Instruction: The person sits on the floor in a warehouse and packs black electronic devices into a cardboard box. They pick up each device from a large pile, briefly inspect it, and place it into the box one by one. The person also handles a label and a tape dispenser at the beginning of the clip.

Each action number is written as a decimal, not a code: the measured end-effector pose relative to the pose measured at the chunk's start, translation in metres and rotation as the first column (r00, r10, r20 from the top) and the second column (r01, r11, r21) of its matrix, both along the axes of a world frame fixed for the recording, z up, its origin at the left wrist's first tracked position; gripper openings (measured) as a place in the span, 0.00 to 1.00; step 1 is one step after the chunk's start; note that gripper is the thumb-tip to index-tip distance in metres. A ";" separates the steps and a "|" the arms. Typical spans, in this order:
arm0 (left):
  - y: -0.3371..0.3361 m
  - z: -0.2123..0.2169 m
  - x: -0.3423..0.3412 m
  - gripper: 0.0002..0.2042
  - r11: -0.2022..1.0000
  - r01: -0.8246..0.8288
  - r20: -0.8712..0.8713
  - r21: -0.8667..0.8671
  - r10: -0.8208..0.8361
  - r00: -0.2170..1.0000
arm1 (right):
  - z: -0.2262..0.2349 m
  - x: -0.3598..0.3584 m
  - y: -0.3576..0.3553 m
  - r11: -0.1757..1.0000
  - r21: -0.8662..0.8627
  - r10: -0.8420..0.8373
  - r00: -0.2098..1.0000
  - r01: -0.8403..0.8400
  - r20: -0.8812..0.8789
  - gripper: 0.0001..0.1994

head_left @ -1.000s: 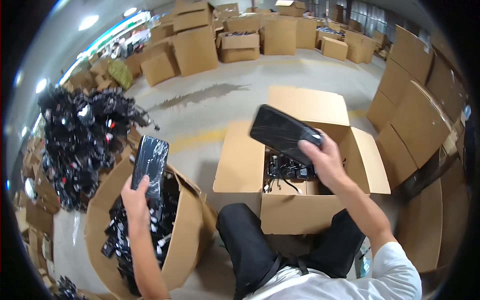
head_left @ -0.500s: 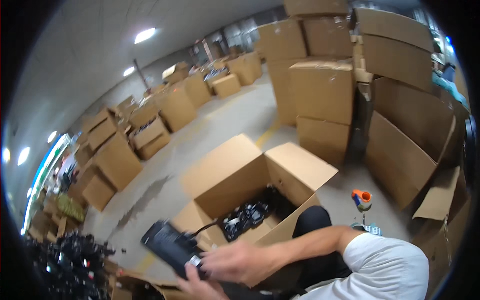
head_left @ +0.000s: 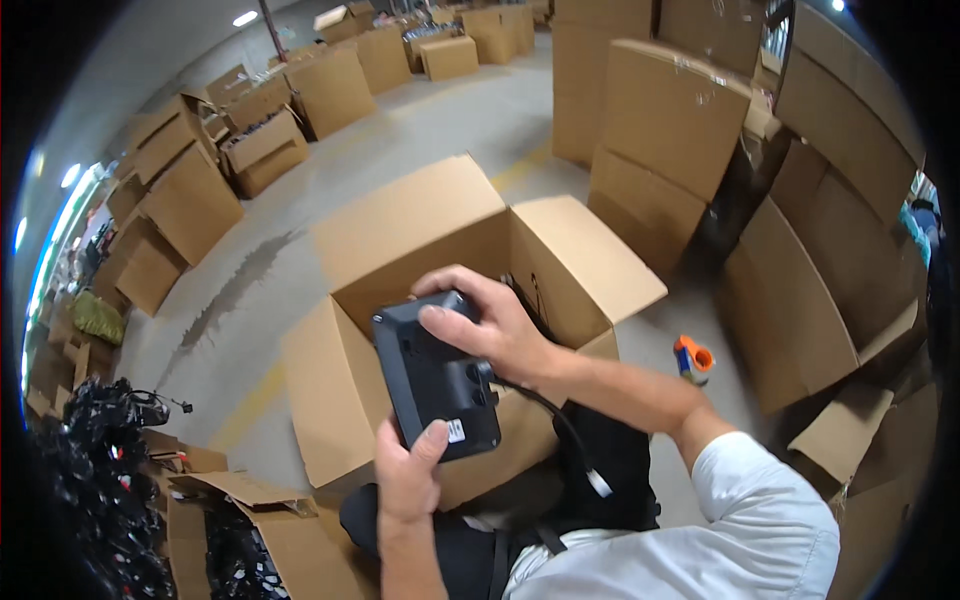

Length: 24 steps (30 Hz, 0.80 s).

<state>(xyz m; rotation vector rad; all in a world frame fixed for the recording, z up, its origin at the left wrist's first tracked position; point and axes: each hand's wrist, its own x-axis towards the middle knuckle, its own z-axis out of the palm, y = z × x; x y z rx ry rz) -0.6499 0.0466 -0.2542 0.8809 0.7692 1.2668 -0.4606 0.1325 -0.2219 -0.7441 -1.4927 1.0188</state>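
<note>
Both my hands hold a flat black electronic device (head_left: 425,385), shaped like a small display unit, above an open cardboard box (head_left: 330,400). My left hand (head_left: 408,470) grips its lower end, the thumb beside a small white label. My right hand (head_left: 490,325) is closed around the upper end, with the thumb on the face turned towards me. From a raised round part on its right side hangs a black cable (head_left: 550,405), ending in a pale plug (head_left: 598,484). The device and my hands hide most of the box's inside; a few dark cables show at its right.
At the lower left rises a heap of black parts (head_left: 90,480), beside another open carton (head_left: 290,540) holding dark items. An orange tape dispenser (head_left: 697,355) stands on the floor to the right. Tall stacked cartons (head_left: 670,120) line the right; more cartons (head_left: 330,90) stand far back.
My hands have brought the device from the lower left to over the box and turned it more upright. My right hand now grips its upper end. The view has tilted downward.
</note>
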 end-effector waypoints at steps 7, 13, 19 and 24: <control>0.105 0.030 -0.013 0.23 1.000 -0.002 -0.100 0.027 0.004 0.995 | -0.038 0.031 0.075 0.797 -0.236 0.549 0.830 -0.556 -0.103 0.49; 0.210 -0.102 0.004 0.23 0.966 0.223 -0.247 -0.129 -0.249 0.936 | -0.105 0.129 0.164 0.945 -0.316 0.284 0.687 -0.083 0.669 0.20; 0.231 -0.348 0.049 0.19 0.656 0.425 -0.105 -0.624 -0.609 0.786 | -0.249 0.119 0.212 0.978 -0.063 0.029 -0.169 -0.199 0.985 0.06; 0.218 -0.474 0.084 0.18 0.532 0.298 -0.038 -0.793 -0.531 0.847 | -0.316 0.121 0.210 0.982 -0.065 0.041 -0.142 -0.175 0.989 0.05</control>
